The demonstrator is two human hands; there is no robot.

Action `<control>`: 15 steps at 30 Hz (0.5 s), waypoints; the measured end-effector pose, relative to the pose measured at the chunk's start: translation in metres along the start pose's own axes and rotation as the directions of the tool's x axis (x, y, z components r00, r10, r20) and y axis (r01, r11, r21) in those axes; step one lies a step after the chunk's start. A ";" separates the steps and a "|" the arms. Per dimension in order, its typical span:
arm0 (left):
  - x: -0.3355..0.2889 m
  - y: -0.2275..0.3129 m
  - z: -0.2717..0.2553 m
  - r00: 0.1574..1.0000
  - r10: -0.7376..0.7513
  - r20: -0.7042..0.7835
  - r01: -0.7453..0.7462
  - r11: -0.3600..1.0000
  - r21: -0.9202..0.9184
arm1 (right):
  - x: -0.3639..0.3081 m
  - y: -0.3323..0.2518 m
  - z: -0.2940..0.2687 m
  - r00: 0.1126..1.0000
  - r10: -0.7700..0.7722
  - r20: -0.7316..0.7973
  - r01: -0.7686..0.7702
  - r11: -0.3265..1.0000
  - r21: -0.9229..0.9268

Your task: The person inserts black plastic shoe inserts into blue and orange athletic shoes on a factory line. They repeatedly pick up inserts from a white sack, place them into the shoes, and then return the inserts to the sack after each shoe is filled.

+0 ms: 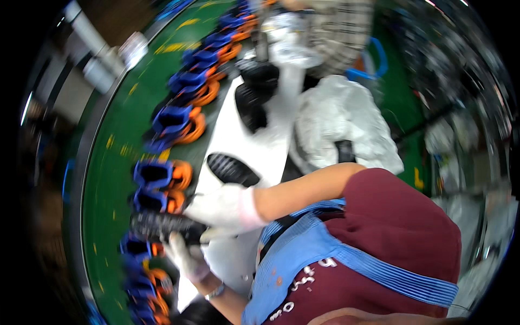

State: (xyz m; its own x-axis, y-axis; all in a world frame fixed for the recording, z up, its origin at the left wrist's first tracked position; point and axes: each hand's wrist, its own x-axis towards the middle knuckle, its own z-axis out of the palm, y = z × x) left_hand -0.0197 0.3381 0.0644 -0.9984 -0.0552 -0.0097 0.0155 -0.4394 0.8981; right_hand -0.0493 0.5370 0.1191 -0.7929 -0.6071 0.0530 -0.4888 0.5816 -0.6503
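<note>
Both my hands wear white gloves and grip one black shoe (167, 226), held level over the near edge of the green conveyor. A ridged, tread-like surface shows on it, though motion blurs the detail. My right hand (223, 208) is closed over its near end. From below, my left hand (186, 259) clasps its side, thumb against it. Just beyond my right hand, another black shoe (233, 169) lies on the white table (227, 127). Farther up that table sit more black shoes (251, 107).
Blue-and-orange shoe-shaped pieces (173, 119) line the green conveyor (116, 162). A large white plastic bag (346, 116) bulges beside the table. At the far end are clear plastic bags (290, 40) and another person in plaid clothing (341, 32), near a blue ring-shaped rim (379, 57).
</note>
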 end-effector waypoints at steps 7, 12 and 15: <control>-0.031 0.016 -0.059 0.966 0.071 -0.250 -0.113 0.981 -0.155 | 0.065 -0.048 0.048 0.988 -0.118 0.102 0.123 0.991 -0.045; -0.039 0.006 -0.082 0.956 0.093 -0.278 -0.189 0.920 -0.343 | 0.087 -0.056 0.083 0.980 -0.163 0.115 0.166 0.986 -0.015; -0.041 0.014 -0.095 0.956 0.038 -0.290 -0.124 0.951 -0.285 | 0.102 -0.059 0.085 0.964 -0.201 0.175 0.205 0.979 -0.001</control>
State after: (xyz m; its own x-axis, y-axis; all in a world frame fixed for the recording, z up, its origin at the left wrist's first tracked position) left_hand 0.0266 0.2485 0.0357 -0.9386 -0.3293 -0.1024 0.1541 -0.6661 0.7298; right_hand -0.0704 0.3946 0.0984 -0.6020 -0.7970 0.0494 -0.6412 0.4456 -0.6247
